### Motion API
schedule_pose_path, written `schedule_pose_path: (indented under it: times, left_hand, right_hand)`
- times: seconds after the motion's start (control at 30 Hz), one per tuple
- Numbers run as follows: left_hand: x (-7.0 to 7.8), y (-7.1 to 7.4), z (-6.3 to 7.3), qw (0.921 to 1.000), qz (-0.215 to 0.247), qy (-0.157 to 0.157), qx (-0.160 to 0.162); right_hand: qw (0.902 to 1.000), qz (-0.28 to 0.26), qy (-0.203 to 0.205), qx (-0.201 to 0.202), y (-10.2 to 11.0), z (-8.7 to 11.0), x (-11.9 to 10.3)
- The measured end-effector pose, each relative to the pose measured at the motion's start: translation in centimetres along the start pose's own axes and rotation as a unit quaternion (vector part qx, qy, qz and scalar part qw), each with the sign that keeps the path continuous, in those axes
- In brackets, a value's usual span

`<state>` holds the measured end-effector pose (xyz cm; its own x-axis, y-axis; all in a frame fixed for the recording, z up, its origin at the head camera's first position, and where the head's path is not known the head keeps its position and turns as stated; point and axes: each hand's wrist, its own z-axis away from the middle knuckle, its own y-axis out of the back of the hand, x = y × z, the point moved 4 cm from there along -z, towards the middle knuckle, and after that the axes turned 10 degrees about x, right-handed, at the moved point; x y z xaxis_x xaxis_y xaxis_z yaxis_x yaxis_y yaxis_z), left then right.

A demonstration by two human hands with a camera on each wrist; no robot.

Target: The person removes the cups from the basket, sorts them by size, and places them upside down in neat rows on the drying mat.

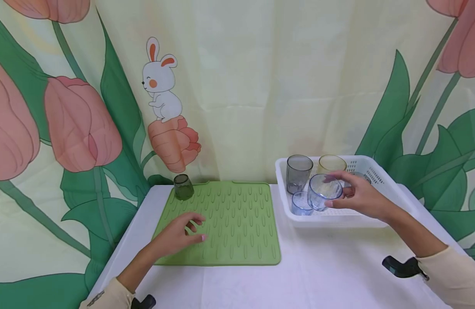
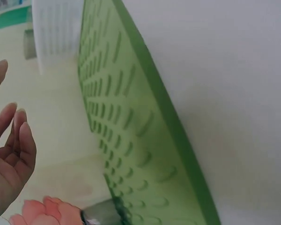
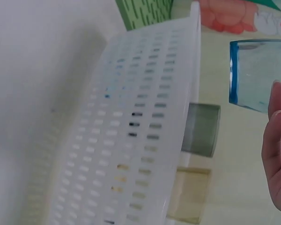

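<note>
My right hand [image 1: 358,195] grips a clear blue-tinted glass [image 1: 318,193], thumb on the near side and fingers across the far side. In the right wrist view the glass [image 3: 260,75] is above the white basket's rim. Inside the basket [image 1: 337,221] stand a tall grey glass [image 1: 298,176], a yellowish glass [image 1: 337,159] and a small blue glass [image 1: 301,205]. My left hand [image 1: 179,234] hovers over the left part of the green mat [image 1: 237,231], fingers loosely bent and holding nothing. A small dark glass [image 1: 184,189] rests at the mat's back left corner.
The mat and the basket stand side by side on a white-covered table [image 1: 299,274], with the basket to the right. Behind them hangs a curtain [image 1: 237,86] printed with tulips and a rabbit. Black wrist mounts [image 1: 399,267] stick out beside the sleeves.
</note>
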<state>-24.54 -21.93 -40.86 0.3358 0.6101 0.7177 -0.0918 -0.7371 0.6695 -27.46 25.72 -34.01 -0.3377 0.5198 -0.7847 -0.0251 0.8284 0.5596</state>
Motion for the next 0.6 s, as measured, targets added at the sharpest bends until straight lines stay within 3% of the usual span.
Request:
schedule_pose_path:
  times: [0.17,0.43,0.6]
  left_hand:
    - [2.3,-0.7,-0.4,0.9997,0.015,-0.019,0.009]
    - [6.1,-1.8,-1.0,0.997,0.04,-0.063,0.022]
    - [8.4,-3.0,-1.2,0.9942,0.065,-0.085,0.014]
  right_hand:
    - [0.9997,-0.016,0.014,-0.007,-2.1,0.7,-1.8]
    - [0.9933,-0.097,0.01,-0.062,-5.8,1.6,-4.0]
    - [0.9878,-0.126,0.01,-0.09,-8.0,2.1,-4.9]
